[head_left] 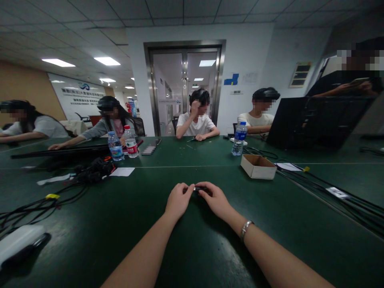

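A small dark object (196, 189) with a shiny light band is held between my two hands, just above or on the green table (192, 240). My left hand (179, 200) is closed on its left end, thumb and fingers pinched together. On the other side, my right hand (214, 197) grips the right part of it, fingers curled over the top. My fingers cover much of the object, so its full shape is hidden. An open cardboard box (261, 173) lies beyond my right hand, to the right.
Two bottles (116, 148) (131, 143) stand at the left and one bottle (239, 140) at the right. Cables (72, 192) run along both sides. A white device (21, 240) lies at the near left. Several people sit opposite; a black monitor (318, 122) is at the right.
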A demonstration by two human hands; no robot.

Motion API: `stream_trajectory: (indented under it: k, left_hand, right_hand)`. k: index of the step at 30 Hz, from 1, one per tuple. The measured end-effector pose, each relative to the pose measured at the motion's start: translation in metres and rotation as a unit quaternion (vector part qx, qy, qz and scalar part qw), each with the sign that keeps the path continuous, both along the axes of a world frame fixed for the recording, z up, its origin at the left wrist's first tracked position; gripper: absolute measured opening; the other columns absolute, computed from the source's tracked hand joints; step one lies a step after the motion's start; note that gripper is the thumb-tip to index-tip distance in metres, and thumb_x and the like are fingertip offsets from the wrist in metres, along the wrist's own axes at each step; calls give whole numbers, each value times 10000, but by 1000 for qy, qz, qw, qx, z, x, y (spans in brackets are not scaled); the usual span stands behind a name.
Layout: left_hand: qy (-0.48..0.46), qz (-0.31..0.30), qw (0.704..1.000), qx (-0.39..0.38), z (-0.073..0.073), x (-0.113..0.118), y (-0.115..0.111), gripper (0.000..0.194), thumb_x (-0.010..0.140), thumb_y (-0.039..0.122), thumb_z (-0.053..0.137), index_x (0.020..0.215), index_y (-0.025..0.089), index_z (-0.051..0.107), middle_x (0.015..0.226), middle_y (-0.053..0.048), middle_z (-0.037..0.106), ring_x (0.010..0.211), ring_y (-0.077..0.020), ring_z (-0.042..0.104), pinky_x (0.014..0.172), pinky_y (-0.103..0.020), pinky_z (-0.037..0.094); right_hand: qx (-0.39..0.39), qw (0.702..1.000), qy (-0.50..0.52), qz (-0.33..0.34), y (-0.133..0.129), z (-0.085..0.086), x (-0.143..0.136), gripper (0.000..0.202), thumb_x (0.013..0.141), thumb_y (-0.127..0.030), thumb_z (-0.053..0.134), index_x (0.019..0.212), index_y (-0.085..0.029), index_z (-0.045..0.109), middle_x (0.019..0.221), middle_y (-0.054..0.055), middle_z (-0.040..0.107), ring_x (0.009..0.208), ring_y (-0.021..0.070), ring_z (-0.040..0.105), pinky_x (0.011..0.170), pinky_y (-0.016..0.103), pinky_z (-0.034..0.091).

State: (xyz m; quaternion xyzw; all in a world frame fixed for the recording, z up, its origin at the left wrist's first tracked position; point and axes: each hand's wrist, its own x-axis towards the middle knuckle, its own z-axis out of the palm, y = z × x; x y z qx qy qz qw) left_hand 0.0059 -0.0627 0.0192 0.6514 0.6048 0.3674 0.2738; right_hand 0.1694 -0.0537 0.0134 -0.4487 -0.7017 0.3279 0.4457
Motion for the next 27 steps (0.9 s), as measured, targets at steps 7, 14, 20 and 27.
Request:
stream_trajectory:
  k: [7, 14, 20, 27]
  left_hand:
    - [-97, -34, 995, 7, -4, -1, 0, 335, 793, 489, 528, 985, 224, 600, 1035, -45, 617, 886, -174, 565, 769, -278, 420]
    - [-23, -8, 1000, -3, 2, 1, -3, 461, 810, 610, 412, 812, 201, 626, 919, -57, 606, 825, -199, 559, 718, -302, 412]
    - [-42, -34, 998, -5, 2, 0, -4, 334, 807, 523, 478, 966, 260, 607, 1021, -23, 610, 884, -184, 569, 708, -270, 422]
    - [29, -3, 1000, 2, 3, 2, -3, 471, 822, 613, 370, 826, 217, 624, 945, -45, 604, 839, -191, 571, 713, -292, 413]
  right_hand:
    - [-15, 1000, 14, -2, 2, -3, 1, 244, 789, -217, 553, 1012, -191, 648, 1032, 57, 660, 954, 182, 613, 896, 356, 480]
    - [-23, 1000, 5, 5, 3, -4, 2, 243, 796, -226, 549, 1018, -191, 642, 1062, 59, 651, 966, 181, 611, 907, 351, 477]
    - [-21, 1000, 1, 8, 4, -5, 5, 254, 797, -232, 546, 1027, -189, 642, 1060, 59, 650, 959, 179, 610, 904, 353, 477]
    - [-7, 1000, 11, 4, 0, 0, 1, 225, 776, -204, 553, 979, -191, 648, 1016, 50, 661, 934, 172, 610, 895, 343, 477]
